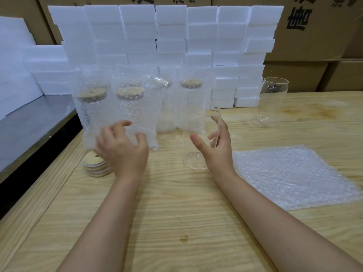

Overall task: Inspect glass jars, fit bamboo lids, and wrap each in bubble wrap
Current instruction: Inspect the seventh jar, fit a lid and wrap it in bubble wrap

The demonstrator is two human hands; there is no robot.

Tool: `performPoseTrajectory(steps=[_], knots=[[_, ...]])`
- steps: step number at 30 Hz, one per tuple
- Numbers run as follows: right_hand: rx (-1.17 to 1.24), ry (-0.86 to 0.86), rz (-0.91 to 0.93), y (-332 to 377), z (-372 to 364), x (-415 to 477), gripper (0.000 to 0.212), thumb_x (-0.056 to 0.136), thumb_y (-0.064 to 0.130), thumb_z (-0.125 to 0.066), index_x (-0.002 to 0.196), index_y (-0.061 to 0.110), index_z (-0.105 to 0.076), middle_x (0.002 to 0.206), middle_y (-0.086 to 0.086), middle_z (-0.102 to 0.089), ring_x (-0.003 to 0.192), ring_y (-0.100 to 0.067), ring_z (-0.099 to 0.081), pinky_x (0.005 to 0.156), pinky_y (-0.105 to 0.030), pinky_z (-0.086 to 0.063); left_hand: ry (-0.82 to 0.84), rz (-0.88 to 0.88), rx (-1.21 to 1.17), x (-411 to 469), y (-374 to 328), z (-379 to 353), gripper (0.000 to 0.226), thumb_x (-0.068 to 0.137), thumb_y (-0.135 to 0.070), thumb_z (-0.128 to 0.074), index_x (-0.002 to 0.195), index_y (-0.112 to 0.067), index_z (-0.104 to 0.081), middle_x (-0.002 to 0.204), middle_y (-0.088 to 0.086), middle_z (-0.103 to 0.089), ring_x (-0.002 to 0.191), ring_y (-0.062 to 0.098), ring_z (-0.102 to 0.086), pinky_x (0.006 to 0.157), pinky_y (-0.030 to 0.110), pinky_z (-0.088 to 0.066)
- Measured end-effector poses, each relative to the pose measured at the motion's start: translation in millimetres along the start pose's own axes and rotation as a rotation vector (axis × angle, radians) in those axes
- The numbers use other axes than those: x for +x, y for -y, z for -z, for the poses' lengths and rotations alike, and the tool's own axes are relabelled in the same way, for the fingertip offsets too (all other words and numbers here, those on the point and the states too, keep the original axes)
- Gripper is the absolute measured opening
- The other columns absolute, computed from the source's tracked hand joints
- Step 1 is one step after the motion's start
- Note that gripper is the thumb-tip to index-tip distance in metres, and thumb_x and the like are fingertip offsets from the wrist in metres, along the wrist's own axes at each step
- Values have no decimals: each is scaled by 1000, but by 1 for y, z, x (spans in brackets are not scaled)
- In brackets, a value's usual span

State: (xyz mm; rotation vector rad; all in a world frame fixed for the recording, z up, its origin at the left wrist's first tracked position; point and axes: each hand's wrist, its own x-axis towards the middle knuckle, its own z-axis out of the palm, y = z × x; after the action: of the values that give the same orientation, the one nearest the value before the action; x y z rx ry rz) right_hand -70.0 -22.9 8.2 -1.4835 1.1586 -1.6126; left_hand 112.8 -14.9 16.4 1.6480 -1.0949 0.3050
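Because the glass jar (192, 160) is clear, smooth and apparently thin-walled, we treat it as light, rigid, slippery and breakable. It stands without a lid near the middle of the wooden table (176, 213), just in front of the row of wrapped jars (129, 114), with the flat sheet of bubble wrap (290, 177) on its right.

Our right hand (218, 152) cups the jar from the right. The thumb is set apart across the near wall and the fingers curve loosely up by the rim. We cannot tell whether they press on the glass. Our left hand (121, 150) holds nothing. Its fingers are spread and slightly curled, hovering in front of the nearest wrapped jar and above the stack of bamboo lids (96, 166).

Handling notes, as we judge them:

1. Take hold at mid-wall, thumb opposite fingers. The rim is the part most likely to chip.
2. Grip firmly enough to stop a slip, but do not squeeze, since glass will not give.
3. Steady the body with one hand while the other seats a lid. The lids look stiff and light, so we pick one up by its edge.
4. Lay the jar on the soft, limp wrap gently, because a round body may roll.

A second bare jar (274, 99) waits further back on the right, beside the foam blocks (167, 36).
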Motion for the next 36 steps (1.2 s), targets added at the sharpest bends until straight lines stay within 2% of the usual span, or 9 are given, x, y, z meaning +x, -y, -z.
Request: performPoseTrajectory(steps=[4,7,12,19,21,24,26,30,36], knots=[[8,17,-11,-3,-2,0,88,50,67,-70,131,45,-41,101,3,-40,118,-19,-46,93,-9,-27,76,384,239,10,25,2,59,73,-34,-68,120,-9,-43,134,21,-37,122,41,-36,105,48,-23],[-6,21,-7,-3,-2,0,90,51,68,-68,133,45,-39,106,3,-41,118,-18,-44,92,-10,-26,146,364,300,8,33,1,64,74,-34,-72,126,-14,-40,138,20,-34,123,40,-34,107,49,-21],[-19,27,-16,-4,-3,-1,91,52,70,-66,134,46,-36,109,4,-41,119,-19,-42,90,-11,-26,219,321,397,7,39,7,48,74,-10,-66,120,-20,-54,131,16,-46,122,35,-35,103,43,-22],[-48,20,-33,-5,-4,-1,92,53,73,-64,136,48,-34,106,6,-42,119,-18,-42,88,-11,-25,225,37,384,-5,26,6,31,78,-19,-64,108,-14,-66,110,12,-64,108,33,-47,88,44,-30],[-46,19,-36,-5,-4,-1,91,53,73,-64,135,49,-34,106,6,-42,120,-19,-42,88,-10,-24,132,-84,302,-8,21,6,25,76,-15,-68,101,-8,-70,101,15,-67,100,37,-53,84,46,-35],[-47,20,-37,-5,-5,-1,91,53,73,-64,135,49,-33,107,6,-42,120,-19,-43,88,-10,-24,-95,-482,90,-7,9,10,13,85,-9,-69,95,-2,-72,91,16,-70,81,37,-62,73,45,-45],[-58,12,-33,-4,-5,-1,89,53,73,-63,133,51,-33,105,7,-41,119,-19,-43,88,-11,-26,-146,-579,-156,-4,-15,12,10,90,-6,-65,95,1,-70,90,14,-71,80,30,-63,78,39,-46],[-75,13,-25,-2,-5,-3,87,53,75,-61,131,53,-30,105,6,-42,118,-20,-43,91,-18,-30,-123,-155,-720,3,-80,26,8,94,-14,-60,99,-17,-66,96,-17,-65,92,-4,-60,85,17,-46],[-92,9,-24,0,-6,-4,86,53,75,-60,131,53,-30,106,7,-42,117,-20,-43,96,-25,-33,179,255,-959,19,-121,10,16,93,-16,-62,83,-29,-63,80,-13,-64,73,2,-61,75,23,-51]])
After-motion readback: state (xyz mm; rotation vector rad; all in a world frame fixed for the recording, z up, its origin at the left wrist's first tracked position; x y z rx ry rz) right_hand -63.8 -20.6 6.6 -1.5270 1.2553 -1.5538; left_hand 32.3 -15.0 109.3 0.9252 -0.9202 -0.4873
